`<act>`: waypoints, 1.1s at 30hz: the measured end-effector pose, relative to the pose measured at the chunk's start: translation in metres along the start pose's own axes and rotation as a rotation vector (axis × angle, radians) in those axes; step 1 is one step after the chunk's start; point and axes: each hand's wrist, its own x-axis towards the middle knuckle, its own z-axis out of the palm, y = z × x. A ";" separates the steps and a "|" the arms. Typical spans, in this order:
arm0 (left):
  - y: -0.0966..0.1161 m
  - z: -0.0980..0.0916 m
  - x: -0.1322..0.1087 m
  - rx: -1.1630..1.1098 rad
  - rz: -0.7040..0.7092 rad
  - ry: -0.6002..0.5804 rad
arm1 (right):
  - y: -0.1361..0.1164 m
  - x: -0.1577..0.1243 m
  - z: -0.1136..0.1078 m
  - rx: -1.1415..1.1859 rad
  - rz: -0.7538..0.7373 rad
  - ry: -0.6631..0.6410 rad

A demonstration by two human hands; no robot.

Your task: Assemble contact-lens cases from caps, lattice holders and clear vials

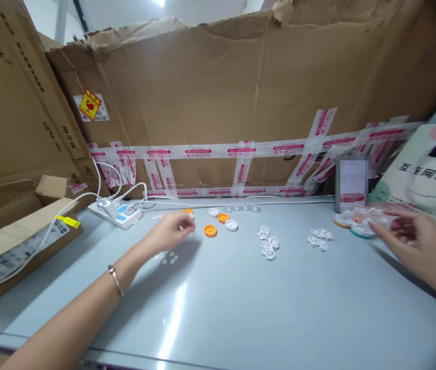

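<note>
My left hand (171,229) hovers over the left part of the table with thumb and fingertips pinched together; whatever is between them is too small to make out. Close to it lie orange round caps (210,230) and white round caps (231,225). Below its wrist are several small white discs (168,257). At the far right, my right hand (420,241) has thumb and index finger around a clear plastic piece (372,215). This sits among round parts with an orange base (342,222) and a teal base (362,232).
White lacy plastic pieces (267,244) lie mid-table, with more openwork pieces (320,239) to the right. Clear parts (241,207) line the back. A power strip (117,213) with cables and an open carton (25,231) stand left. A phone-like screen (352,180) leans by the cardboard wall (202,92).
</note>
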 end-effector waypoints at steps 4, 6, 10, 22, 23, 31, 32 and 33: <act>0.055 0.027 0.005 -0.042 0.207 -0.139 | 0.000 -0.005 -0.001 0.024 -0.095 0.029; 0.066 0.036 0.009 -0.039 0.251 -0.165 | 0.001 -0.006 -0.001 0.016 -0.127 0.043; 0.065 0.043 0.014 -0.030 0.245 -0.161 | -0.001 -0.009 -0.002 0.050 -0.138 0.045; -0.016 -0.029 0.001 0.107 -0.032 0.044 | -0.053 -0.016 -0.009 0.323 -0.201 0.218; -0.026 -0.029 0.004 0.111 -0.056 0.040 | -0.061 -0.016 -0.006 0.327 -0.239 0.201; -0.050 0.009 0.035 0.107 -0.041 -0.006 | -0.152 -0.016 0.016 0.430 -0.708 -0.144; -0.050 0.012 0.038 0.106 -0.038 -0.009 | -0.161 -0.017 0.019 0.449 -0.760 -0.178; -0.051 0.014 0.040 0.103 -0.036 -0.010 | -0.169 -0.018 0.022 0.466 -0.800 -0.207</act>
